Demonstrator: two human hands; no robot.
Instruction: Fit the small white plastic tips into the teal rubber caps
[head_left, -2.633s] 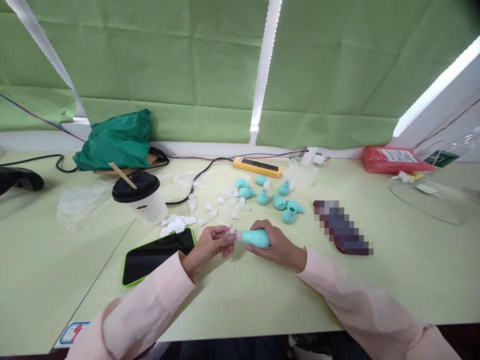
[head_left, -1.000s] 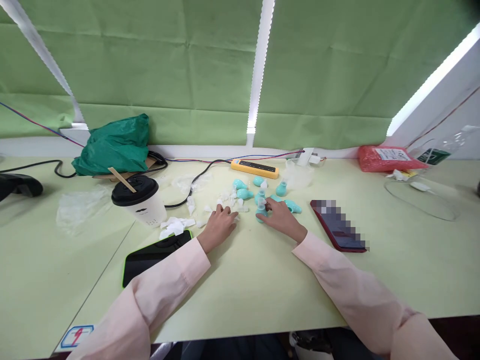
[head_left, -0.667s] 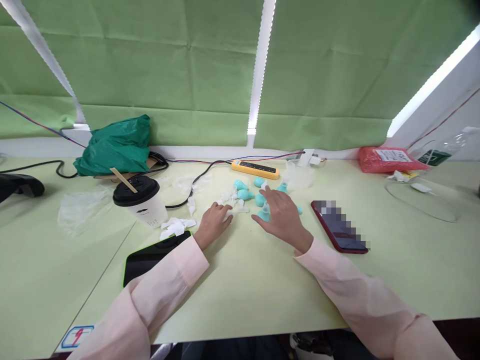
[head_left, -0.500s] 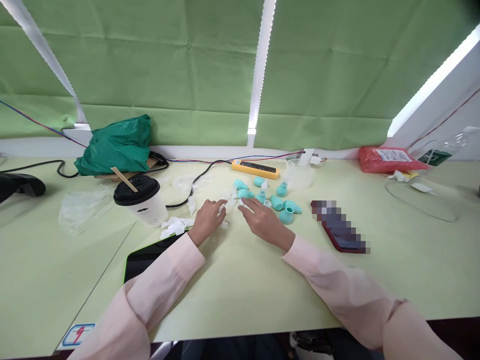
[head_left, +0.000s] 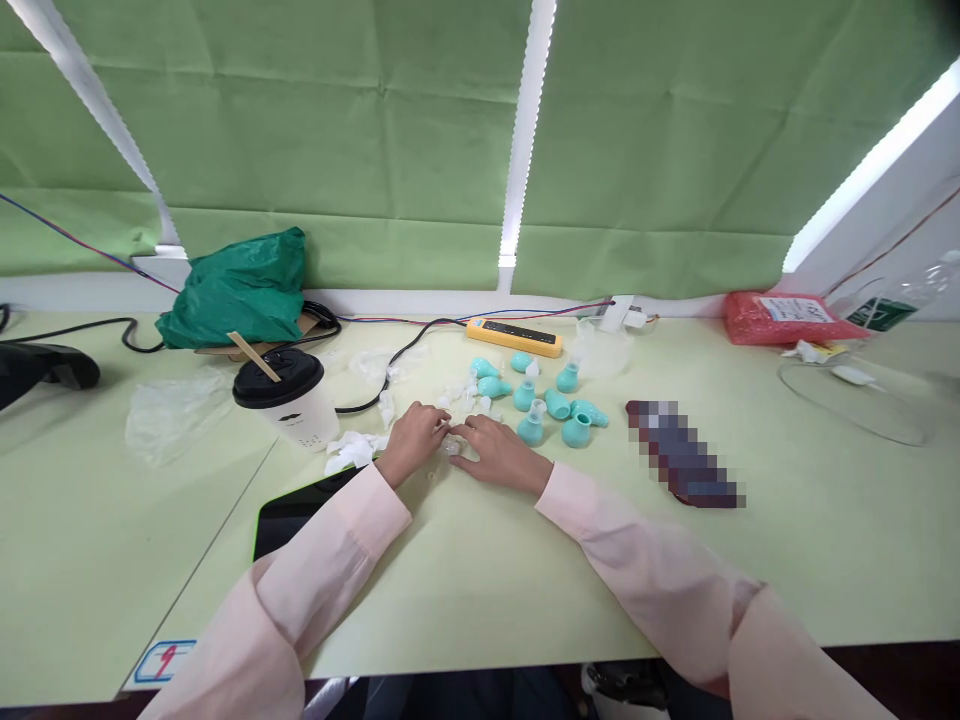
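My left hand (head_left: 415,442) is above the table with its fingers bent together at the tips. My right hand (head_left: 501,455) reaches in from the other side, its fingertips meeting those of the left, thumb lower and apart. Whatever the fingertips pinch is too small or hidden to name. A small clear piece (head_left: 451,447) shows beneath them. Small translucent pieces (head_left: 466,392) lie just behind the hands. Several turquoise rubber bulbs (head_left: 556,404) are at the right; one bulb (head_left: 531,430) close to my right hand has a clear piece at its mouth.
A lidded paper cup (head_left: 296,410) with a wooden stick, crumpled tissue (head_left: 352,450) and a black tablet (head_left: 292,520) are at left. Behind stand a yellow power strip (head_left: 514,337) and a green bag (head_left: 236,290). A phone (head_left: 682,455) and red package (head_left: 787,318) are at right.
My right hand has moved left until its fingertips meet my left hand's. The bulb with the clear piece, partly covered before, now shows fully. The left hand has hardly moved.
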